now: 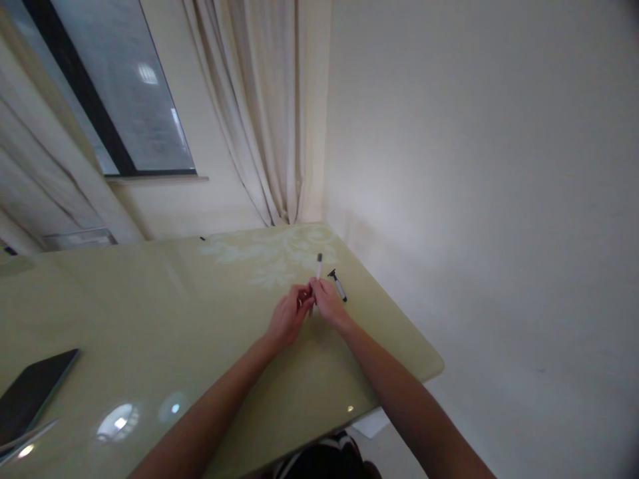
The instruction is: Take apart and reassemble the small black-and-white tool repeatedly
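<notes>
From my head camera, I had both hands together over the right part of the tabletop point(190, 346), short of its far right corner. My right hand point(327, 299) was closed, fingers pinched on a slim white stick with a dark tip point(319, 266), which pointed toward the far edge. My left hand point(291, 313) was curled against the right one, its fingers bent at the stick's near end; I could not tell how firmly they gripped. A small black-and-white razor-like tool point(338, 286) lay just beside my right hand, toward the right edge. A dark flat object point(34, 392) lay near the left.
</notes>
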`<act>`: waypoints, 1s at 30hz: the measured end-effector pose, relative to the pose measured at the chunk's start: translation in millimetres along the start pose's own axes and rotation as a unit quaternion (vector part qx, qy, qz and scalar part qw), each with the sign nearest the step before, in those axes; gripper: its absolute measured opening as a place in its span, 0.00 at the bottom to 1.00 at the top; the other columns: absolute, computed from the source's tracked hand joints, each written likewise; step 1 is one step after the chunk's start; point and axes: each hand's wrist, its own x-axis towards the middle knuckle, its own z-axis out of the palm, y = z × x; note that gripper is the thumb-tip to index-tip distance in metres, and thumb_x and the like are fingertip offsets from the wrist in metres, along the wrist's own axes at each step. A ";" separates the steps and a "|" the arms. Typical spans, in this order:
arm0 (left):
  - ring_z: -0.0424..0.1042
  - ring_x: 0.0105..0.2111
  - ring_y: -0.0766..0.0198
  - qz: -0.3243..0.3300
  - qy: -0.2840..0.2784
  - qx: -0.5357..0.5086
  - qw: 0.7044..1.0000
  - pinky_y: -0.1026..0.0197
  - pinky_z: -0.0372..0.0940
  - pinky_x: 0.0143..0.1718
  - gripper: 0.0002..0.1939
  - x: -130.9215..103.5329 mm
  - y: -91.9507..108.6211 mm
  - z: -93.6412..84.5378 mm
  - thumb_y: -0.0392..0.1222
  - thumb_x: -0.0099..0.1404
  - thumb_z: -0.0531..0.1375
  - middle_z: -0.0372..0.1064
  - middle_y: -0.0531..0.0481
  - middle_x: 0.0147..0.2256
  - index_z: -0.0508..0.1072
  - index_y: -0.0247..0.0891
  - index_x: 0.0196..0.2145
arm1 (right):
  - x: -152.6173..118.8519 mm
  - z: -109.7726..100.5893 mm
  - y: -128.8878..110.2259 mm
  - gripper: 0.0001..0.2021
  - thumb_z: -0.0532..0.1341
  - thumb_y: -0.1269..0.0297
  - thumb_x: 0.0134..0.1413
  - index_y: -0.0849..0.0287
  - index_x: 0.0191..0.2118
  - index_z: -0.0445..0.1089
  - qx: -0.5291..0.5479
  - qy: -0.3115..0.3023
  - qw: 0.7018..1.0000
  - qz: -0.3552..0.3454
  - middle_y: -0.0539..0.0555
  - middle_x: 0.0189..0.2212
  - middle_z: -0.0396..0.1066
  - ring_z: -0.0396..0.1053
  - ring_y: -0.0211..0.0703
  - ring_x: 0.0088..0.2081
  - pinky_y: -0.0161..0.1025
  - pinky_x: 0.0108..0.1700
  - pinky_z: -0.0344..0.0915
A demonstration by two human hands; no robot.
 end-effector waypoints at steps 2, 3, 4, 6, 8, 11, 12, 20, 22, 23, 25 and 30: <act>0.74 0.35 0.58 -0.025 0.006 0.005 1.000 0.57 0.65 0.39 0.16 19.3 -2.6 12.7 0.51 0.74 0.52 0.74 0.47 0.37 0.66 0.39 0.51 | 5.7 -13.1 4.5 0.27 0.50 0.42 0.66 0.56 0.23 0.63 0.025 0.104 0.994 0.014 0.48 0.19 0.62 0.61 0.38 0.23 0.35 0.28 0.57; 0.74 0.38 0.57 -0.038 0.002 0.035 0.999 0.56 0.66 0.41 0.17 29.0 -4.0 18.8 0.51 0.73 0.54 0.74 0.46 0.38 0.66 0.38 0.52 | 8.8 -19.7 6.7 0.27 0.49 0.41 0.67 0.55 0.23 0.62 0.034 0.146 0.989 0.016 0.48 0.19 0.61 0.60 0.38 0.22 0.35 0.27 0.57; 0.74 0.43 0.55 -0.050 -0.012 0.074 0.996 0.55 0.65 0.45 0.20 37.9 -5.2 24.6 0.51 0.72 0.56 0.74 0.44 0.41 0.67 0.37 0.54 | 11.5 -25.5 8.6 0.27 0.48 0.40 0.67 0.55 0.23 0.60 0.037 0.178 0.983 0.017 0.47 0.18 0.59 0.58 0.38 0.22 0.36 0.27 0.55; 0.72 0.50 0.50 -0.080 -0.046 0.139 0.986 0.52 0.64 0.50 0.25 51.6 -6.4 34.7 0.52 0.68 0.60 0.72 0.39 0.47 0.67 0.36 0.57 | 15.1 -32.7 11.7 0.28 0.48 0.39 0.66 0.54 0.22 0.56 0.033 0.214 0.976 0.019 0.46 0.17 0.55 0.54 0.38 0.21 0.36 0.25 0.52; 0.71 0.53 0.47 -0.103 -0.067 0.165 0.979 0.49 0.63 0.52 0.24 58.7 -6.5 41.4 0.52 0.67 0.61 0.71 0.37 0.52 0.70 0.39 0.57 | 15.7 -33.9 14.0 0.28 0.48 0.37 0.65 0.53 0.22 0.55 0.026 0.217 0.976 0.020 0.45 0.17 0.53 0.52 0.37 0.21 0.37 0.25 0.50; 0.72 0.51 0.46 -0.110 -0.077 0.169 0.977 0.46 0.63 0.51 0.16 60.2 -6.7 44.2 0.51 0.70 0.58 0.71 0.39 0.51 0.75 0.43 0.50 | 13.8 -28.9 15.6 0.29 0.48 0.37 0.65 0.54 0.22 0.56 0.011 0.198 0.980 0.011 0.46 0.17 0.54 0.53 0.38 0.22 0.37 0.26 0.52; 0.71 0.51 0.47 -0.110 -0.080 0.171 0.976 0.46 0.63 0.51 0.16 59.7 -6.9 43.9 0.50 0.70 0.57 0.71 0.39 0.51 0.76 0.43 0.51 | 13.2 -26.7 15.7 0.29 0.48 0.37 0.65 0.54 0.22 0.57 0.004 0.193 0.981 0.007 0.46 0.18 0.55 0.54 0.38 0.22 0.37 0.26 0.52; 0.69 0.53 0.42 -0.131 -0.089 0.159 0.975 0.39 0.63 0.52 0.17 66.1 -2.7 53.2 0.48 0.69 0.59 0.68 0.38 0.52 0.75 0.48 0.53 | 10.8 -21.6 19.4 0.30 0.47 0.35 0.64 0.53 0.21 0.57 -0.026 0.194 0.981 -0.008 0.48 0.18 0.57 0.56 0.39 0.23 0.37 0.28 0.56; 0.70 0.52 0.43 -0.123 -0.087 0.140 0.979 0.40 0.64 0.51 0.15 66.0 -3.3 50.5 0.45 0.67 0.61 0.68 0.37 0.52 0.76 0.44 0.50 | 9.1 -24.5 20.1 0.29 0.47 0.36 0.65 0.53 0.22 0.58 -0.048 0.182 0.982 -0.020 0.47 0.19 0.58 0.57 0.39 0.24 0.37 0.29 0.56; 0.71 0.51 0.46 -0.114 -0.087 0.126 0.982 0.43 0.65 0.50 0.14 64.3 -5.4 45.9 0.44 0.66 0.62 0.68 0.37 0.52 0.75 0.41 0.49 | 8.2 -25.8 20.1 0.29 0.46 0.36 0.66 0.54 0.23 0.58 -0.056 0.174 0.983 -0.026 0.47 0.19 0.58 0.57 0.39 0.24 0.37 0.29 0.55; 0.73 0.46 0.53 -0.091 -0.088 0.093 0.988 0.50 0.68 0.48 0.14 56.6 -13.8 30.0 0.41 0.64 0.63 0.69 0.40 0.50 0.74 0.39 0.47 | 6.3 -27.3 19.1 0.28 0.46 0.38 0.67 0.54 0.25 0.61 -0.063 0.144 0.987 -0.040 0.47 0.20 0.59 0.58 0.39 0.24 0.36 0.30 0.56; 0.74 0.36 0.61 -0.077 -0.058 0.020 0.995 0.57 0.72 0.39 0.15 8.6 -48.7 -27.8 0.44 0.65 0.60 0.71 0.44 0.45 0.71 0.37 0.48 | -1.9 -21.0 10.0 0.23 0.53 0.45 0.67 0.57 0.31 0.73 -0.127 -0.004 0.984 -0.121 0.48 0.22 0.63 0.61 0.40 0.26 0.35 0.33 0.55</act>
